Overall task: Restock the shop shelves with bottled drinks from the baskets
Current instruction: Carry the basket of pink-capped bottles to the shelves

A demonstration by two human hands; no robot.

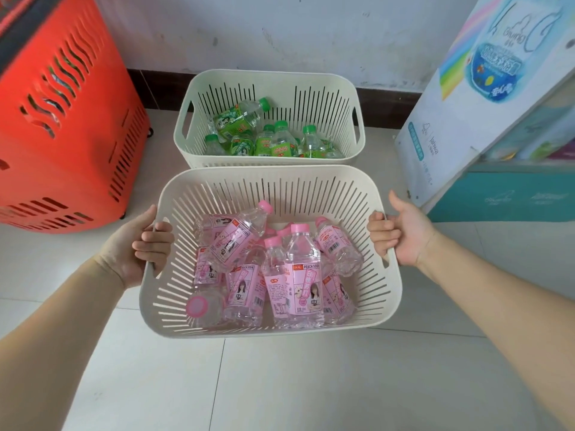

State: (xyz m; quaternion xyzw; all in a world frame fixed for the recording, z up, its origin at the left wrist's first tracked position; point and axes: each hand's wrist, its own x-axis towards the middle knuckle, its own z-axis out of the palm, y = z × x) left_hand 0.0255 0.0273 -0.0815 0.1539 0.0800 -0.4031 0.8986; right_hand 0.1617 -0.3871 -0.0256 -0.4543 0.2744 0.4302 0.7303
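**Stock on hand, unshelved**

- Near cream basket (pixel 385 293): slotted plastic, held at both handle cut-outs. Left hand (pixel 141 244) closed, fingers hooked through the left slot; right hand (pixel 401 233) closed round the right rim and handle. Whether it rests on the floor or is lifted clear cannot be told from this angle.
- Contents: pink-capped peach soda bottles (pixel 303 272), roughly ten, jumbled; most lie on their sides, two stand near upright at centre, one shows only its cap end at the front left corner.
- Far cream basket (pixel 345 88): same pattern, on the tiled floor (pixel 280 384) against the wall (pixel 280 32), touching or just behind the near one. Holds green-capped bottles (pixel 242 118) with green labels, also loose and heaped.

**Progress, as judged**

- Early. Both baskets are still well stocked; no bottle is in hand. No shelf face with drinks is in view, so nothing shelved can be confirmed. Remaining: carry or position the pink lot, shelve it, then the green lot.

**Surroundings and obstructions**

- Red slotted shopping basket (pixel 62 113), on small wheels, left, near the far basket.
- Printed display unit (pixel 485 98), white and teal, right, close beside the right hand; it narrows the passage on that side.
- Floor nearer the person is bare tile.
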